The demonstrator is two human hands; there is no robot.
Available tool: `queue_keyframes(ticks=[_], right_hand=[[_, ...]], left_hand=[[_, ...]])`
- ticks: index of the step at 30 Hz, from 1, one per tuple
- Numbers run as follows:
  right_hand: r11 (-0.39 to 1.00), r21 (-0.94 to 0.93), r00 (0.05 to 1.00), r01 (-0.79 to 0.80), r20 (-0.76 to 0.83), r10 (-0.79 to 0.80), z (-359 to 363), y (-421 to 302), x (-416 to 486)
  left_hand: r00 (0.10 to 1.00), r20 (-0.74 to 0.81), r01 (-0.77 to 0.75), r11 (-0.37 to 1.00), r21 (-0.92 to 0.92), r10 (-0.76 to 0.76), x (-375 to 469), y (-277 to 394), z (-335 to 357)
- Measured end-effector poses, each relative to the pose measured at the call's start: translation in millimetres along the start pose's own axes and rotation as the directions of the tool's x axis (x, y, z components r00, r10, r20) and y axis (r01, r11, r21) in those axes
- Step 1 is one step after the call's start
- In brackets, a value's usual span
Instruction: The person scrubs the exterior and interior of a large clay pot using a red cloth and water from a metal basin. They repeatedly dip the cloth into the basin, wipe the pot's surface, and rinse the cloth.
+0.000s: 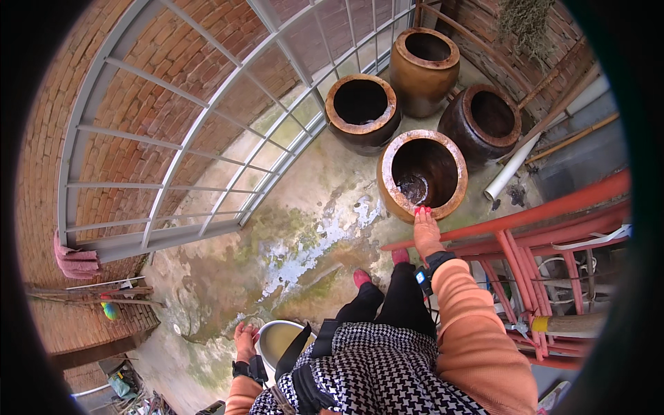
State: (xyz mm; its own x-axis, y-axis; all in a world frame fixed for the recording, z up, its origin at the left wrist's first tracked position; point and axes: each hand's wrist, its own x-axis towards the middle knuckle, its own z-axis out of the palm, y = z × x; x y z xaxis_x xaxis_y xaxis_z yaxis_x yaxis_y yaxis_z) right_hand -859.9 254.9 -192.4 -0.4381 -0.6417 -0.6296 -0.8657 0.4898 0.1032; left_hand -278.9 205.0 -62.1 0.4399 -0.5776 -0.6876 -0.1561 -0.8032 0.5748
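Note:
Four large glazed earthenware jars stand on the stained concrete floor. My right hand reaches forward, its red-nailed fingertips at the near rim of the closest jar; whether they touch it I cannot tell. A little dark liquid glistens at the bottom of that jar. Behind it stand a dark jar on the left, a brown jar at the back and another dark jar on the right. Low at the left, my left hand is held with fingers apart, beside a round white basin of cloudy yellowish liquid, partly hidden by a dark strap.
A grey metal-barred window frame curves along the left, with a pink cloth on its corner. Red metal frames crowd the right side. A white plastic pipe leans near the right jar. Wet patches mark the floor.

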Motion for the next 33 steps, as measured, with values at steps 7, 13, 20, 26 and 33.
queue_keyframes(ticks=[7, 13, 20, 26, 33], right_hand=[[0.961, 0.195, 0.975, 0.196, -0.143, -0.17, 5, -4, 12], [0.925, 0.134, 0.916, 0.357, -0.246, -0.318, 2, 2, 26], [0.642, 0.608, 0.845, 0.467, -0.52, -0.122, -79, -3, 115], [0.514, 0.746, 0.73, 0.423, -0.617, 0.294, -130, 67, 173], [0.808, 0.583, 0.844, 0.083, -0.472, 0.253, -120, 39, 201]], left_hand=[[0.998, -0.023, -0.065, 0.996, -0.053, 0.064, -36, 19, 13], [0.997, -0.079, -0.011, 0.997, -0.075, 0.005, -61, -1, 21], [0.997, -0.058, 0.044, 0.995, -0.089, -0.049, -83, -19, 34], [0.984, -0.098, 0.137, 0.986, -0.091, -0.146, -122, -42, 43], [0.962, -0.135, 0.236, 0.971, -0.031, -0.238, -161, -58, 51]])
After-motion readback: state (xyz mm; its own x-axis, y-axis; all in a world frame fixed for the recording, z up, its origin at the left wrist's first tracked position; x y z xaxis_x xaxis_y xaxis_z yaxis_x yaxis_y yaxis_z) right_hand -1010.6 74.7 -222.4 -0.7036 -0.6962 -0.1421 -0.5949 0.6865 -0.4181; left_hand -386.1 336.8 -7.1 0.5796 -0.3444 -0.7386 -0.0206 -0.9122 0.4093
